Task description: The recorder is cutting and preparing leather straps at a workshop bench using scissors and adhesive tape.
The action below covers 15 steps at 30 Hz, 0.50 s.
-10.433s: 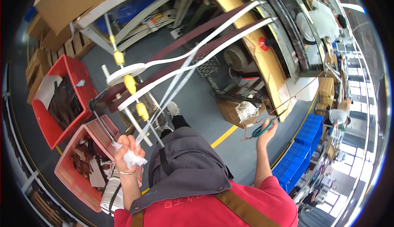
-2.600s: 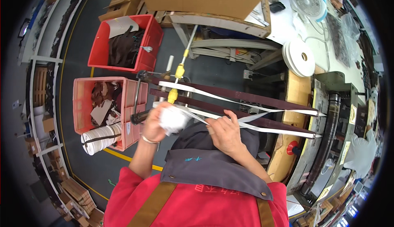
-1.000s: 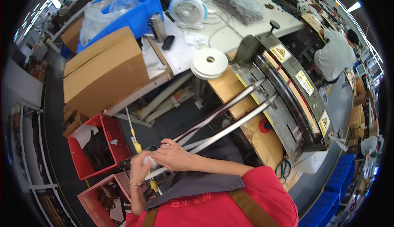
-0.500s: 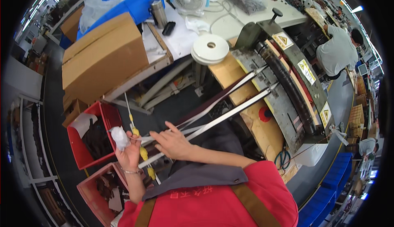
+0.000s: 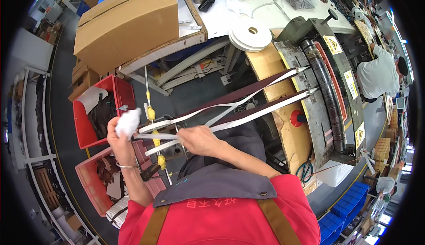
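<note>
My left hand (image 5: 119,142) is raised at the left with its fingers curled round a crumpled white wad (image 5: 128,123). From beside the wad a thin pale strip (image 5: 159,136) runs across to my right hand (image 5: 199,139), whose fingers are closed on it, slightly blurred. That strip continues up and right beyond my right hand. Two long maroon bands edged with white, an upper band (image 5: 239,93) and a lower band (image 5: 274,107), stretch leftward from the machine's metal plate (image 5: 294,63). The lower one passes close by my right hand.
A dark roller (image 5: 325,99) crosses the machine. White rolls (image 5: 250,33) rest beside it. A rod with yellow pieces (image 5: 151,113) stands near my left hand. Red crate (image 5: 126,90), pink crate (image 5: 90,180) and cardboard box (image 5: 128,28) lie left. One person (image 5: 378,74) works far right.
My left hand and the wad have shifted left and up. My right hand has closed on the pale strip, where its fingers were spread before. The whole view has also shifted.
</note>
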Available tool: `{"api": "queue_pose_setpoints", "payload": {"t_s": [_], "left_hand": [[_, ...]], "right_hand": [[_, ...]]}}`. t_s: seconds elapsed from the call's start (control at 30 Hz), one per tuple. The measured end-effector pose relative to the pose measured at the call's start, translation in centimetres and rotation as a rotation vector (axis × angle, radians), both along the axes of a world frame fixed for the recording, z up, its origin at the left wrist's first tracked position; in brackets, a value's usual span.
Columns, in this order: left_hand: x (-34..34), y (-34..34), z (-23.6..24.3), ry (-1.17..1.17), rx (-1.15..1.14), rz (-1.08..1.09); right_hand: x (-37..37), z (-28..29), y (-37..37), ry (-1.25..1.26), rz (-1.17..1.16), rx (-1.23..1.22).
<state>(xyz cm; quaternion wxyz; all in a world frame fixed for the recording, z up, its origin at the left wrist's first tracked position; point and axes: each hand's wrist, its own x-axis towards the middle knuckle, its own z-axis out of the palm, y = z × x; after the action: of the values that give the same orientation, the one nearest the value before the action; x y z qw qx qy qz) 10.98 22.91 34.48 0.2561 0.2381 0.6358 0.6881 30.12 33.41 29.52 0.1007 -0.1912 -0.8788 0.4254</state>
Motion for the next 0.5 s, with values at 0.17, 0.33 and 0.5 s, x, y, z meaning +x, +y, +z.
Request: {"api": "queue_pose_setpoints", "payload": {"t_s": [0.17, 0.33, 0.5], "left_hand": [[0.4, -1.7, -1.6, 0.202, -0.294, -0.830], [0.4, -1.5, -0.9, -0.697, 0.480, -0.029], [-0.1, 0.6, -2.2, 0.707, -0.236, -0.230]], "right_hand": [[-0.3, 4.3, 1.5, 0.343, 0.063, -0.196], [-0.3, 1.3, 0.8, 0.351, 0.002, 0.126], [-0.9, 1.7, -0.8, 0.314, 0.082, 0.176]]}}
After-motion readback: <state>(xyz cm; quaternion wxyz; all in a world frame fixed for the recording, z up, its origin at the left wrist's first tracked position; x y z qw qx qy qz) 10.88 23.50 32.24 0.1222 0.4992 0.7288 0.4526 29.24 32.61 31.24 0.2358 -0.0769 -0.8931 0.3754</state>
